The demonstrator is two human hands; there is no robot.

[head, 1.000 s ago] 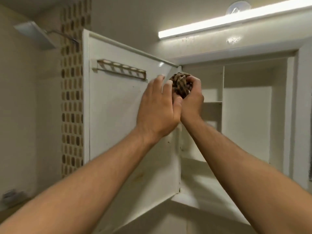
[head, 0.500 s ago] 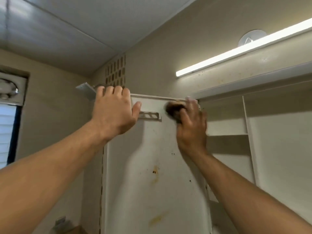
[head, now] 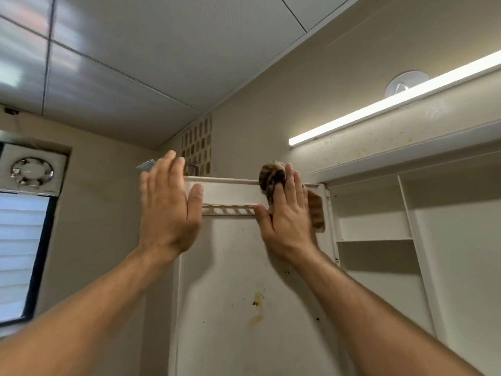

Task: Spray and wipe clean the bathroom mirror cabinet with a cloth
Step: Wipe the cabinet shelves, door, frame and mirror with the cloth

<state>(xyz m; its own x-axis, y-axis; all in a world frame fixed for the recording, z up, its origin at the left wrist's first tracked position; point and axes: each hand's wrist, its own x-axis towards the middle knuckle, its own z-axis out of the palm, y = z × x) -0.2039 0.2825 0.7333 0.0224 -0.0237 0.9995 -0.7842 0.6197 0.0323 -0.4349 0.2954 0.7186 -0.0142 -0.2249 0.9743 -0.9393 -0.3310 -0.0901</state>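
R hand (head: pixel 287 221) lies flat on the brown striped cloth (head: pixel 272 175), fingers straight & together, pressing it vs. the inner face of the open cabinet door (head: pixel 238 280) near its top right corner. Cloth bunches up above the fingertips at the door's top edge. A flap sticks out right of the hand, by the hinge side. R thumb is spread left, at the right end of the slotted rail (head: pixel 230 210).

L hand (head: pixel 169 210) is open too, fingers straight & pointing up, holding nothing. It sits over the door's top left corner, thumb by the rail's left end. Can't tell if the palm touches the door.

Vs. 0.5 s ago: L fingers were hooked over the door's top edge, now straightened & risen above it. R hand was curled round the balled cloth, now flattened w/ cloth spread under it, approx. same spot. 1 s ago both hands were together on the cloth in front of the door. View has tipped up further: more ceiling, vent fan (head: pixel 32 170) now fully in view.

Door has a rusty-brown drip stain (head: pixel 257 308) mid-panel + small dark specks. Right: cabinet interior w/ white shelf (head: pixel 374 239). Above it: lit tube light (head: pixel 393 101). Far left: fan sits above the window blind (head: pixel 19 253). Mosaic tile strip (head: pixel 196 147) shows behind the door.
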